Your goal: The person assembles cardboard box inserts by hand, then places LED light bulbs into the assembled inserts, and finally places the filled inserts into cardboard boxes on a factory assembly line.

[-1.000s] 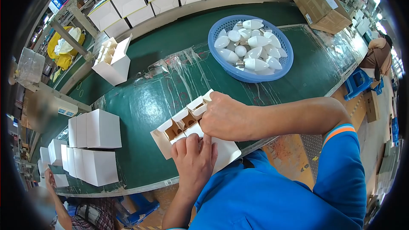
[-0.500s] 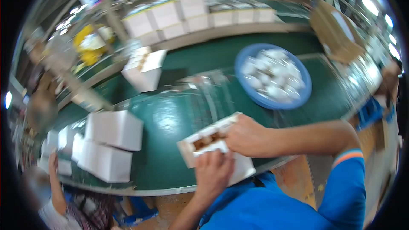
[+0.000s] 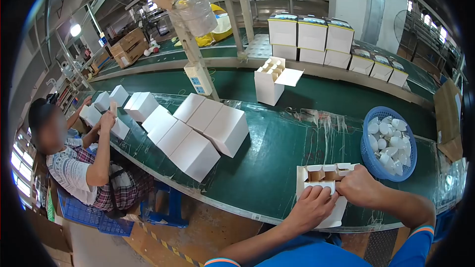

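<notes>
An open white carton point(image 3: 337, 217) stands at the near edge of the green table in front of me. Inside its top are brown cardboard compartments point(image 3: 316, 175) with small white flaps. My left hand point(image 3: 310, 208) grips the carton's near side, fingers curled over the rim beside a white piece in the opening. My right hand point(image 3: 362, 186) is closed at the carton's right end, knuckles up; whatever its fingers hold inside is hidden. Right of the carton, a blue basket point(image 3: 367, 160) holds many white bulb-like pieces point(image 3: 393, 143).
White closed boxes point(image 3: 198, 133) stand in rows to the left. Another open carton point(image 3: 269, 88) is farther back. Printed-top boxes point(image 3: 311, 34) line the far ledge; a brown carton point(image 3: 448, 118) leans at right. A co-worker point(image 3: 94, 168) sits at far left, hands on small boxes.
My view has swung left, so the carton, basket and boxes sit farther right in the picture and more of the co-worker shows. Both hands stay at the carton.
</notes>
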### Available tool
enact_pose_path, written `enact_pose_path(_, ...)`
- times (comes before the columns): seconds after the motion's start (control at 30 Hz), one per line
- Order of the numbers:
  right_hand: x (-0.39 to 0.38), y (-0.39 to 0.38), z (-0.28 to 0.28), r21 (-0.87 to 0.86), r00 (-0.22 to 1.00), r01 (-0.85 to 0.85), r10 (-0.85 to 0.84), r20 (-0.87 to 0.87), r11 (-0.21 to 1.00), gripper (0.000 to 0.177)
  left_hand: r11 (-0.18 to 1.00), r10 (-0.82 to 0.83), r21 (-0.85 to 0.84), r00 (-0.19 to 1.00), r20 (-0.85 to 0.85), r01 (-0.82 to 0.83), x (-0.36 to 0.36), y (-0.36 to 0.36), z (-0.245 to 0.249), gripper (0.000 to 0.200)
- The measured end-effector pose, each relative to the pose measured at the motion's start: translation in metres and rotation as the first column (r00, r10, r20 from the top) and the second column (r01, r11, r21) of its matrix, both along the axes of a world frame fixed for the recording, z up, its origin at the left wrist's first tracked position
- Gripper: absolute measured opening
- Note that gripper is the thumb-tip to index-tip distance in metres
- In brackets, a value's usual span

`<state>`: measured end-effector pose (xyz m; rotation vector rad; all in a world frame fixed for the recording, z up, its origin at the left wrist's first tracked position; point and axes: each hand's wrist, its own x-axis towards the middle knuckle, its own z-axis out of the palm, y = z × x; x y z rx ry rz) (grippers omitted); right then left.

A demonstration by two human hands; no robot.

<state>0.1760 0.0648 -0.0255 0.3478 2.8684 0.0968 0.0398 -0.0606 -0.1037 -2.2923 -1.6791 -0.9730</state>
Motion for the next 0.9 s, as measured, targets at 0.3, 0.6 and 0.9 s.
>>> enact_pose_path(0.3, -0.006, -0.008, 0.011, 0.031, 0.995, 0.06, -0.062, 0.075, 0.998, 0.011, 1.0, -0.018, -0.001, 0.998, 0.053, 0.018, -0.003, 0.005, -0.001, 0.028)
enact_pose_path(0.6, 0.001, -0.008, 0.006, -0.042, 0.994, 0.105, -0.105, -0.01, 0.994, 0.006, 0.999, -0.021, 0.041, 0.997, 0.068, 0.018, -0.002, 0.005, -0.002, 0.029)
enact_pose_path(0.9, 0.002, -0.007, 0.013, -0.058, 0.996, 0.075, -0.078, -0.044, 0.995, 0.008, 1.0, -0.024, 0.013, 0.995, 0.099, 0.023, -0.003, 0.007, -0.002, 0.036)
